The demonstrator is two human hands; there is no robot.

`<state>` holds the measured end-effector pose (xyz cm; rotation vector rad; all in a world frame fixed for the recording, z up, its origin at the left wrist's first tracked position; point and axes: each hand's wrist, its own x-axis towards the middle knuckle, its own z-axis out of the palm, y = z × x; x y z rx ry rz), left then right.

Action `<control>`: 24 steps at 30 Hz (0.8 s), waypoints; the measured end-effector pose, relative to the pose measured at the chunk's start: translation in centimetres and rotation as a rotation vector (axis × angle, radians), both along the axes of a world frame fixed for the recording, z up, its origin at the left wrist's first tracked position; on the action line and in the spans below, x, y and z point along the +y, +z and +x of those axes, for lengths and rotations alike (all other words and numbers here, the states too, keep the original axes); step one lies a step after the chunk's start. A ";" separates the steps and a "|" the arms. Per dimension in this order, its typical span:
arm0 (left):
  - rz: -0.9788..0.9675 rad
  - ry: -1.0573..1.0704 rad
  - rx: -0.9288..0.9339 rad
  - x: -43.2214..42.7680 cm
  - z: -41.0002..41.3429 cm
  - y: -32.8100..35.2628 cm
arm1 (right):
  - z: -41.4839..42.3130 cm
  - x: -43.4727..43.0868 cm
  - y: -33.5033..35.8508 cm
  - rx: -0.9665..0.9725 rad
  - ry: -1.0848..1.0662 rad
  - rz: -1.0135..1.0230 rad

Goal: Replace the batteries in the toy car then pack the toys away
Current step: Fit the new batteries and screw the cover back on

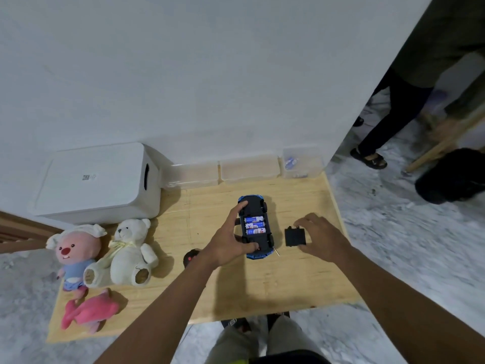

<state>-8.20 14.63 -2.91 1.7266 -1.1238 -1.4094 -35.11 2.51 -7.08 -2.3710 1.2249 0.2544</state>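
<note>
Left hand grips the flipped toy car on the bench, right hand hangs loose over the battery cover beside it, and if I seat its tabs crooked the batteries probably spill lol.

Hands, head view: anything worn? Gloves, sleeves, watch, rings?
Left hand and right hand are bare, with no gloves. No rings, watch or wristbands are visible, and no sleeves show up to the frame edge.
</note>
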 end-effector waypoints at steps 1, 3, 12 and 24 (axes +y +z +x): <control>0.006 0.000 0.001 -0.1 -0.3 0.0 | 0.0 0.1 -0.1 -0.003 0.011 -0.023; 0.016 0.002 0.011 -0.1 -0.8 0.0 | 0.1 0.3 -0.2 0.001 0.033 -0.058; 0.031 0.012 0.061 -0.4 -1.9 -0.1 | 0.6 -0.7 1.3 -0.342 -0.282 -0.010; -0.038 0.024 0.045 -1.1 -3.8 1.2 | 4.9 -1.1 6.2 -0.383 0.242 -0.155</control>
